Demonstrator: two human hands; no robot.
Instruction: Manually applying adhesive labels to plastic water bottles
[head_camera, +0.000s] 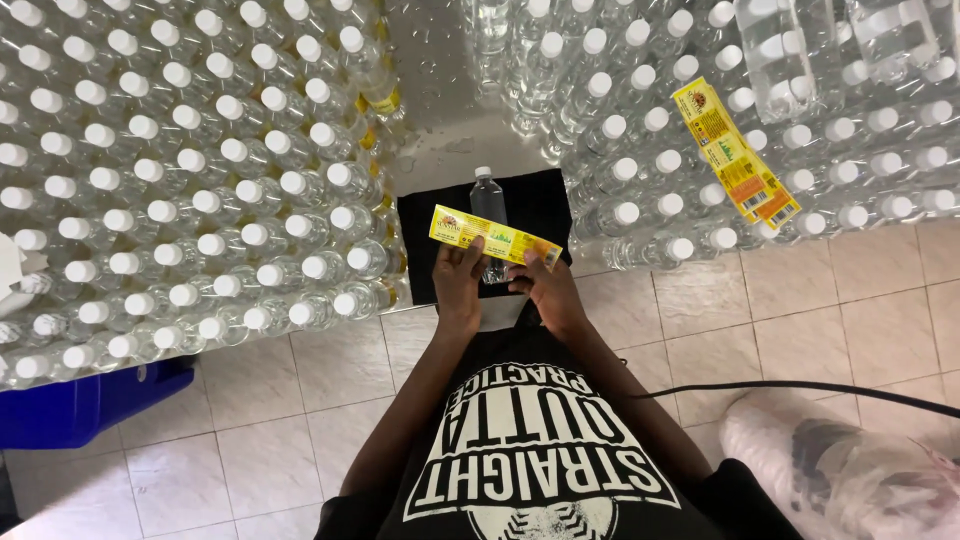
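A clear plastic bottle (488, 200) with a white cap lies on a black cloth (540, 205) in front of me. Across the bottle stretches a long yellow label (490, 237), held flat above it. My left hand (458, 285) pinches the label's left part. My right hand (545, 290) grips its right end. Both hands hover over the bottle's lower half, which they partly hide.
Several white-capped bottles lie stacked on the left (180, 170) and on the right (700, 130). A loose yellow label (735, 155) rests on the right stack. A blue bin (80, 405), a black cable (800, 388) and a clear plastic bag (850, 470) are on the tiled floor.
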